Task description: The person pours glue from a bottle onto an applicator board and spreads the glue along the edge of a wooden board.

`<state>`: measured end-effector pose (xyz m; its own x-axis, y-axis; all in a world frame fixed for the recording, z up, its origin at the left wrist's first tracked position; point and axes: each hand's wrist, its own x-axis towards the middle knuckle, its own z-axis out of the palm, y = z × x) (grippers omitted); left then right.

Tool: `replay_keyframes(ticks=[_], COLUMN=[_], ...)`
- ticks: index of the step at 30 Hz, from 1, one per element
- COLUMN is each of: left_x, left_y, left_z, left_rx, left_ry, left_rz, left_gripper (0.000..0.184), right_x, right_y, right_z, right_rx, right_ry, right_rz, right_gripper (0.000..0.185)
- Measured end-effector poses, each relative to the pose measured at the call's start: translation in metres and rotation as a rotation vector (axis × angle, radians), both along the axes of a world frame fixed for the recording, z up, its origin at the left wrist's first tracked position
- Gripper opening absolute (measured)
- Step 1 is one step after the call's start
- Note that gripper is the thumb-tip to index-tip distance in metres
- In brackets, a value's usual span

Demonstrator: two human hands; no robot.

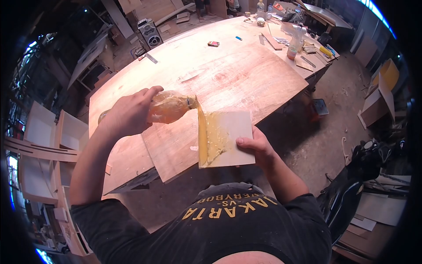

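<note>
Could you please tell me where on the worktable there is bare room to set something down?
The widest bare patch on the worktable lies between the held board and the small box. Another runs from that box to the metal strip. The far right is crowded with bottles, offcuts and a yellow item.

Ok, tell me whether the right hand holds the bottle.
No, the left hand grips the bottle; the right hand holds the smeared board.

We saw pinkish-tan, wavy wood grain on the bench point(246, 66), yellow smears over the whitish panel point(241, 125), amber-orange in the clear bottle point(169, 110), gold lettering on our black shirt point(281, 235), and a greyish-brown floor point(323, 141).
</note>
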<state>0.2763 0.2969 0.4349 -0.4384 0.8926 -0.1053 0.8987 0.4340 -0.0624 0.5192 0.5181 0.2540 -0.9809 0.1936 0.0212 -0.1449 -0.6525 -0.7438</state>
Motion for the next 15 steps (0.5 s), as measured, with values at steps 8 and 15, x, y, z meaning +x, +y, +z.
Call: replay_keyframes(ticks=[8, 15], left_x=[-0.005, -0.010], left_y=[-0.024, -0.059], left_z=[-0.011, -0.039], left_rx=[0.135, 0.215], left_ry=[-0.432, -0.585], left_rz=[-0.058, -0.083], left_gripper=[0.094, 0.102], right_x=[-0.013, -0.036], right_y=[0.002, -0.028], right_z=[0.001, 0.007], right_rx=[-0.127, -0.240], right_ry=[0.041, 0.147], right_rz=[0.113, 0.231], right_gripper=[0.056, 0.053])
